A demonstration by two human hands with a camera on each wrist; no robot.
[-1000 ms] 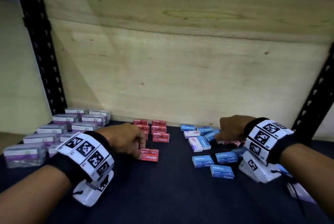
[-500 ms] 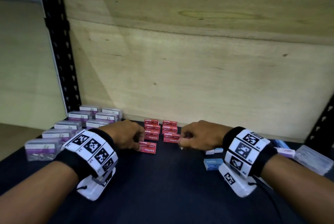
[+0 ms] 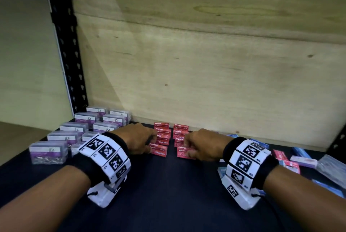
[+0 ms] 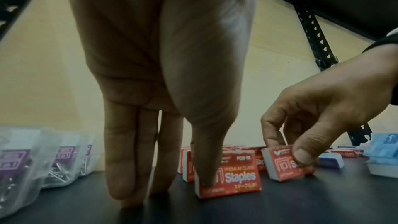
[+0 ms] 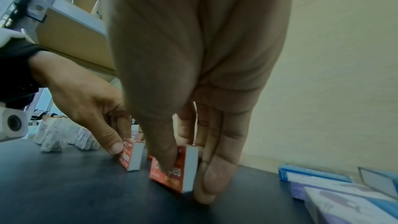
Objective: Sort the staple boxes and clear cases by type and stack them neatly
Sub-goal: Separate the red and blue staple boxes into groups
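Note:
Two rows of red staple boxes (image 3: 171,132) lie at the back centre of the dark shelf. My left hand (image 3: 152,144) pinches the front red box of the left row (image 3: 159,151), thumb on its face (image 4: 228,178). My right hand (image 3: 189,150) pinches another red box (image 3: 184,154) between thumb and fingers (image 5: 206,185), standing it on edge (image 5: 189,168) in front of the right row. Clear cases with purple labels (image 3: 74,132) are grouped at the left. Blue and pale staple boxes (image 3: 260,143) lie loose at the right.
A wooden back panel (image 3: 206,63) closes the shelf behind the rows. A black perforated upright (image 3: 67,44) stands at the left. Loose red boxes (image 3: 280,157) and a clear case (image 3: 331,168) lie at the far right. Bare dark shelf surface (image 3: 168,194) spreads between my forearms.
My right hand came from the blue boxes at the right to the centre, bringing a red box to the right row. My left hand slid its red box back toward the left row.

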